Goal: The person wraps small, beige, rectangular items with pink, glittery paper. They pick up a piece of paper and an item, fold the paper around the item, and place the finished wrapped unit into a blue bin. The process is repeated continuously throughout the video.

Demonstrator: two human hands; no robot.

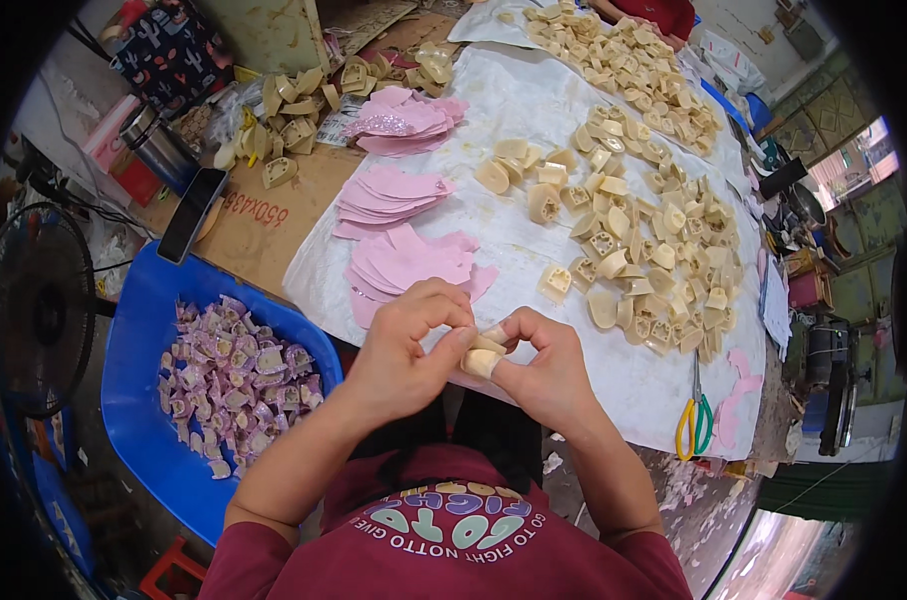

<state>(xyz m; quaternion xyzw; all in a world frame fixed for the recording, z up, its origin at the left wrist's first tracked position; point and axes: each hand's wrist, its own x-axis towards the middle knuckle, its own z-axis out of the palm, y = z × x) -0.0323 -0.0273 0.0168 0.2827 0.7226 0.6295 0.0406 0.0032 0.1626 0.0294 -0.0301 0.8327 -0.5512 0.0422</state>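
Note:
Over the table's near edge, my left hand (pixel 414 350) and my right hand (pixel 546 372) pinch a beige plastic shoe heel (pixel 484 362) between thumbs and fingers. Both hands are closed on it, and the fingers hide part of its surface. Just beyond my left hand lie fanned stacks of pink cut pieces (pixel 414 262), with another stack (pixel 389 195) and a glittery one (pixel 409 118) farther back. A large spread of bare beige heels (pixel 664 250) covers the right half of the white sheet (pixel 494 270); one loose heel (pixel 555 282) sits closest to my right hand.
At the left, a blue tub (pixel 134 400) holds many pink-covered heels (pixel 239 375). Scissors (pixel 694 425) and pink scraps (pixel 739 385) lie at the right edge. A phone (pixel 192 215), a thermos (pixel 159 150) and a fan (pixel 39 310) stand left. Another person's red sleeve (pixel 659 12) shows at the far end.

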